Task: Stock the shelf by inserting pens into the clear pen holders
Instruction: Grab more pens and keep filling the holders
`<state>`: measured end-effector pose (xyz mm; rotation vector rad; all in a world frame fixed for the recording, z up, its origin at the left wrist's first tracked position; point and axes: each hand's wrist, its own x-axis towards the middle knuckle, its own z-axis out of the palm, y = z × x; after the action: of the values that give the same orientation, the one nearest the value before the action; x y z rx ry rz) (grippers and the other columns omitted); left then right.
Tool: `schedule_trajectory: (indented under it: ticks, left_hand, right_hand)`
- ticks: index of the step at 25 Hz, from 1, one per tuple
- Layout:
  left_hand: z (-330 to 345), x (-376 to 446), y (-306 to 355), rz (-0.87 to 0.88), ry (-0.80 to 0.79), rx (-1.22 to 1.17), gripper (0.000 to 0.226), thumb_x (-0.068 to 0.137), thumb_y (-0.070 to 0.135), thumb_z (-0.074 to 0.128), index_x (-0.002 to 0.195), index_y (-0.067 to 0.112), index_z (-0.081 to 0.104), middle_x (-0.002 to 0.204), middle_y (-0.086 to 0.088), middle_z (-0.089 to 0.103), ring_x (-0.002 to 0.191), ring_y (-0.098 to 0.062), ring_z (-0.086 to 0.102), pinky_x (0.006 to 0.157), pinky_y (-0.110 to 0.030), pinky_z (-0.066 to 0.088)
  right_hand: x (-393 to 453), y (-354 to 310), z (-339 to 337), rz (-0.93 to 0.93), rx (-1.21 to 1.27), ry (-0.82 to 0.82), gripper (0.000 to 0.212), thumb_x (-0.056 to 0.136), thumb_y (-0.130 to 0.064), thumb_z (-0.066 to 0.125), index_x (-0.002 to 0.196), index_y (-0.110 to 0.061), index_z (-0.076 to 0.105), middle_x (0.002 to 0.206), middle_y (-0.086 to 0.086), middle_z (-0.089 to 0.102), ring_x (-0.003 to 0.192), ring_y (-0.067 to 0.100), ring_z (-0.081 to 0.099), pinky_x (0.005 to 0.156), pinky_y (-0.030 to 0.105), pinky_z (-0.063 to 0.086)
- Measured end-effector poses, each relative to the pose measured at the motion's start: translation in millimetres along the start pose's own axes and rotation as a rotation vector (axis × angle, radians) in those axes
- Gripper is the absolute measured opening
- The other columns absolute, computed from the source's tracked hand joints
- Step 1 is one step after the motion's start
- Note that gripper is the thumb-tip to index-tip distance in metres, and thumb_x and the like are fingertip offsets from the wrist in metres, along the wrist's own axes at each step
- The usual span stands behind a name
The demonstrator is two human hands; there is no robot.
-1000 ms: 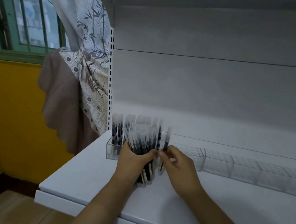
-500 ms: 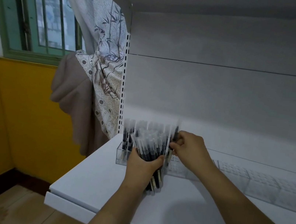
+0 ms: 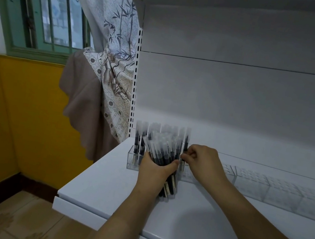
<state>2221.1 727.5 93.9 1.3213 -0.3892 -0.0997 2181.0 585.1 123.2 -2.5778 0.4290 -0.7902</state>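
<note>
White shelf [image 3: 208,220] carries clear pen holders [image 3: 277,190] along its back. Left hand [image 3: 155,170] grips a bundle of pens [image 3: 164,153]; at its 3 o'clock, right hand [image 3: 203,163] pinches one pen [image 3: 186,144] standing in the holder.

Small shop, white slotted retail shelf [image 3: 198,219], clear pen holders [image 3: 266,184] stocked with pens [image 3: 141,135]
</note>
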Motion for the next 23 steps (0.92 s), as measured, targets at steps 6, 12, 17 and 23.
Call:
schedule_trajectory:
  ticks: [6,12,17,23]
  left_hand:
    - [-0.3,-0.4,0.8,-0.016,-0.02,0.002,0.044,0.074,0.009,0.083,0.11,0.021,0.059,0.101,-0.002,0.073,0.092,-0.014,0.072,0.082,-0.035,0.06]
    - [2.7,-1.6,0.7,0.029,-0.109,0.013,0.038,0.076,0.002,0.079,0.11,0.014,0.065,0.097,-0.004,0.076,0.091,-0.019,0.074,0.079,-0.034,0.061]
    - [2.9,-3.5,1.3,0.02,-0.115,0.013,0.038,0.076,0.001,0.08,0.106,0.017,0.065,0.093,-0.001,0.077,0.088,-0.016,0.074,0.072,-0.026,0.059]
    - [1.7,-1.8,-1.1,-0.056,-0.075,0.018,0.051,0.071,0.014,0.087,0.113,0.022,0.059,0.103,0.003,0.072,0.092,-0.011,0.07,0.081,-0.031,0.059]
  right_hand:
    - [-10.0,7.3,1.7,0.015,-0.004,0.047,0.028,0.091,-0.04,0.066,0.096,-0.013,0.072,0.095,0.003,0.07,0.087,0.014,0.063,0.072,0.022,0.039]
    - [-33.4,-15.6,-15.0,0.072,0.542,0.005,0.01,0.087,-0.036,0.071,0.091,-0.026,0.072,0.084,-0.01,0.072,0.078,0.002,0.067,0.07,0.013,0.05]
    - [-28.1,-16.1,-23.3,0.062,0.615,0.041,0.006,0.087,-0.021,0.074,0.082,-0.022,0.076,0.063,-0.013,0.07,0.059,-0.004,0.063,0.062,0.007,0.045]
    - [-0.5,-8.9,-60.5,0.035,0.689,0.415,0.015,0.095,-0.022,0.063,0.099,-0.011,0.074,0.081,0.001,0.074,0.065,0.006,0.068,0.065,0.015,0.054]
